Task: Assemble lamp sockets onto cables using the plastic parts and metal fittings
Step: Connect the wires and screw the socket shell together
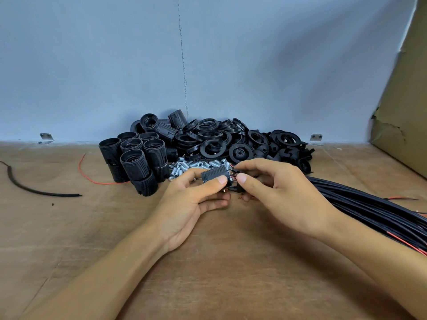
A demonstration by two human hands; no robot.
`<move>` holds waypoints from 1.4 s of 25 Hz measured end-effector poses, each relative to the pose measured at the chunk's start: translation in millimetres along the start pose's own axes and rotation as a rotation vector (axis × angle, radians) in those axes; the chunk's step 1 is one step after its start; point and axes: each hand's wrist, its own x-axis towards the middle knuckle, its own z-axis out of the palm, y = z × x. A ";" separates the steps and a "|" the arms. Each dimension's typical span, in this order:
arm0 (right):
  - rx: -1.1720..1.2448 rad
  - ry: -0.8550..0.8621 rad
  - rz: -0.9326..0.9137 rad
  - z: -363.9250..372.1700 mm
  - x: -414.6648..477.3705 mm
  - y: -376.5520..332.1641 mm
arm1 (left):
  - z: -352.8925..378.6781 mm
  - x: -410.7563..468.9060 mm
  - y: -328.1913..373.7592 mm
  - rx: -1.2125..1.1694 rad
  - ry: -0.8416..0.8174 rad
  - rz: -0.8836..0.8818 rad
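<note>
Head view: the brown table point(69, 227) carries a thick bundle of black cables point(369, 204) at the right edge. At the back lies a heap of black plastic rings and caps point(215, 137), with upright stacked threaded socket shells point(136, 158) just left of it. Above the table's middle, the left hand point(191, 204) grips one ribbed socket body point(213, 173) on its side. The right hand point(282, 190) pinches a small black part point(235, 188) with red wire ends against it. Metal fittings point(184, 167) lie just behind the hands.
</note>
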 end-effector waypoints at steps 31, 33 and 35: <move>-0.182 0.092 -0.160 6.1 -5.7 13.4 | 1.8 -4.0 -0.8 0.191 -0.013 0.073; -0.172 0.099 -0.159 5.3 -5.6 14.1 | 0.6 -4.0 0.1 0.206 -0.045 0.075; -0.172 0.104 -0.163 4.1 -5.5 14.6 | 0.3 -3.5 0.3 0.233 -0.070 0.074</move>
